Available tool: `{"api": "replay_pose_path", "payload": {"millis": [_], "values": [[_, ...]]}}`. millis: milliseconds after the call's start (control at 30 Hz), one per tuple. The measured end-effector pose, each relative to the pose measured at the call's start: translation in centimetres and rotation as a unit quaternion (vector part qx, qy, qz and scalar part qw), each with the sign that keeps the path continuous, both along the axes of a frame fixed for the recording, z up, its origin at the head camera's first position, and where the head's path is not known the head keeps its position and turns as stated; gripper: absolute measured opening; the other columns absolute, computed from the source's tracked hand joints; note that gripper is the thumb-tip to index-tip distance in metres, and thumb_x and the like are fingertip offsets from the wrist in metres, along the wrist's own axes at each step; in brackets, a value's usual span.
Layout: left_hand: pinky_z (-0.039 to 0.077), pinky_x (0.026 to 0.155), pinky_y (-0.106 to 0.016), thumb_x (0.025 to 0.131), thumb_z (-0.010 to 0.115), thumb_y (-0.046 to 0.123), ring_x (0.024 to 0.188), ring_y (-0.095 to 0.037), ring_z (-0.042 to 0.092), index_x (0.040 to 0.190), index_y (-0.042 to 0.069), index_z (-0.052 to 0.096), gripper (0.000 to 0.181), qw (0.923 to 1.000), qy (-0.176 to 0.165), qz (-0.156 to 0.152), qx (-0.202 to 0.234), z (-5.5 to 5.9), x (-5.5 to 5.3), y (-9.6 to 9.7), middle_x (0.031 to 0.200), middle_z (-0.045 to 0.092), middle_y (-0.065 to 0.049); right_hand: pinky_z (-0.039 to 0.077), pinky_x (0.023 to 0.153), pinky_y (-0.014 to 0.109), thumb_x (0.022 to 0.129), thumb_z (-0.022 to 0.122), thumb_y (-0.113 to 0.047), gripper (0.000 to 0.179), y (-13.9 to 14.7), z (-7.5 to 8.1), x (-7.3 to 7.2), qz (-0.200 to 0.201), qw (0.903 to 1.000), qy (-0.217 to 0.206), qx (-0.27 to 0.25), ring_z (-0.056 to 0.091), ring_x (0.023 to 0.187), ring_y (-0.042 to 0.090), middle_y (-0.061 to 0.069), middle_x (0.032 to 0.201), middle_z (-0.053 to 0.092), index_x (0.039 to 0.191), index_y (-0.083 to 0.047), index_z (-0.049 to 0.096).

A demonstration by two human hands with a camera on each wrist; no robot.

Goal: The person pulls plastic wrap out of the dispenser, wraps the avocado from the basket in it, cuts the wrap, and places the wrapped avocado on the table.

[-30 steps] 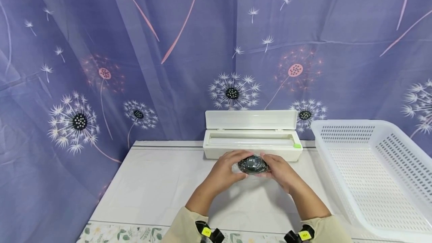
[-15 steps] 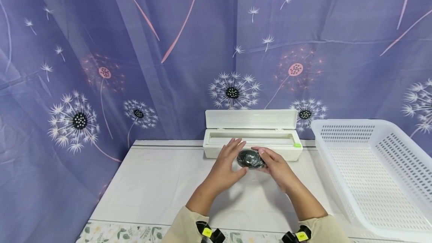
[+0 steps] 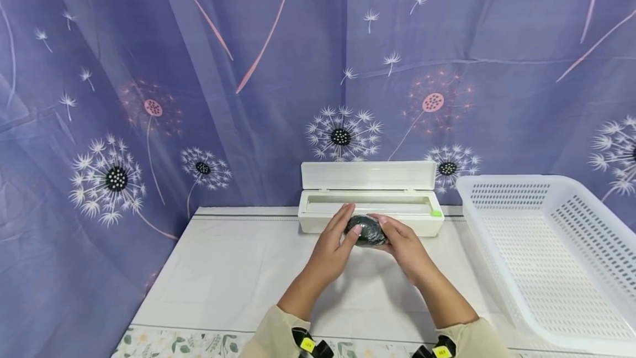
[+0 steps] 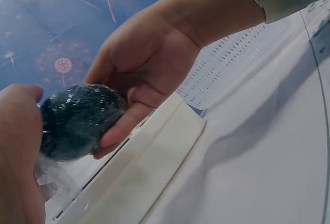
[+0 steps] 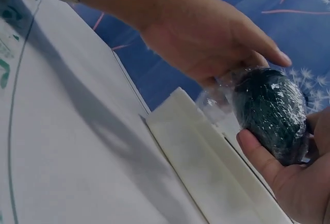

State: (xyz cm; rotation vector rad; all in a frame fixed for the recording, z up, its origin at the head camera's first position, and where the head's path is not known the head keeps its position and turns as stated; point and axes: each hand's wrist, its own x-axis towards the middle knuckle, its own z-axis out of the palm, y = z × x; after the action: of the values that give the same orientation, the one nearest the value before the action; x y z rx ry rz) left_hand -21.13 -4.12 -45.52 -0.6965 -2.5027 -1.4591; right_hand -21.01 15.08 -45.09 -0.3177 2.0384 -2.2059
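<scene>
A dark green, oval avocado (image 3: 367, 231), wrapped in shiny cling film, is held up between both hands in front of a white box. My right hand (image 3: 406, 246) grips its right end, thumb on the near side and fingers underneath and behind. At the left end, my left hand (image 3: 332, 245) holds it with the thumb laid over its top and the fingers along the far side. A loose tail of film (image 4: 54, 180) hangs from the wrapped avocado in the left wrist view. The right wrist view shows wrinkled film (image 5: 219, 102) gathered near the left palm.
The long white box (image 3: 318, 222), its lid (image 3: 367, 174) raised, holds a roll of film (image 3: 397, 208) and has a green piece (image 3: 435, 214) at its front right. A white perforated basket (image 3: 502, 269) stands at the right on the white tablecloth (image 3: 213, 275). A patterned curtain (image 3: 258, 142) hangs behind.
The left hand first held the avocado's left end, then opened away, and now has its thumb over the avocado. The avocado has risen slightly and shifted left; the right hand kept hold.
</scene>
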Motion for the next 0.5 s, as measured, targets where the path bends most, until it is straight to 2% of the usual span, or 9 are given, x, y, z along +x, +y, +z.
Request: {"api": "replay_pose_path", "payload": {"millis": [133,267,367,500], "values": [[0.023,0.114,-0.048,0.106,0.034,0.044,0.144,-0.018,0.023,0.155,0.027,0.028,0.052,0.9988,-0.024,-0.001,0.042,-0.1,0.0,0.1,0.158,0.026,0.001,0.051,0.092,0.032,0.107,0.038,-0.03,0.049,-0.6,0.2,0.4,0.008,1.0,0.001,0.0,0.06,0.112,0.017,0.023,0.138,0.049,0.138,0.006,0.049],[0.024,0.114,-0.047,0.108,0.032,0.036,0.141,-0.019,0.029,0.151,0.024,0.037,0.046,0.9921,-0.038,-0.008,0.119,-0.3,-0.1,0.5,0.153,0.036,-0.001,0.051,0.092,0.032,0.107,0.039,-0.03,0.048,-1.2,0.2,0.8,0.004,1.0,0.005,-0.003,0.059,0.113,0.019,0.023,0.135,0.051,0.137,0.006,0.051],[0.025,0.113,-0.046,0.108,0.031,0.031,0.138,-0.019,0.036,0.145,0.016,0.047,0.043,0.9801,-0.057,-0.015,0.189,-0.7,-0.1,0.9,0.147,0.045,-0.002,0.051,0.092,0.031,0.107,0.038,-0.028,0.047,-1.6,0.0,1.0,0.001,1.0,0.005,-0.001,0.059,0.113,0.018,0.022,0.135,0.051,0.136,0.006,0.051],[0.027,0.112,-0.042,0.108,0.031,0.032,0.134,-0.019,0.041,0.137,0.008,0.056,0.045,0.9589,-0.101,-0.009,0.265,-1.0,-0.1,1.3,0.141,0.052,-0.004,0.051,0.091,0.03,0.107,0.037,-0.028,0.045,-2.1,-0.4,1.1,-0.012,0.9999,-0.006,0.005,0.058,0.113,0.019,0.019,0.136,0.052,0.136,0.003,0.052]]}}
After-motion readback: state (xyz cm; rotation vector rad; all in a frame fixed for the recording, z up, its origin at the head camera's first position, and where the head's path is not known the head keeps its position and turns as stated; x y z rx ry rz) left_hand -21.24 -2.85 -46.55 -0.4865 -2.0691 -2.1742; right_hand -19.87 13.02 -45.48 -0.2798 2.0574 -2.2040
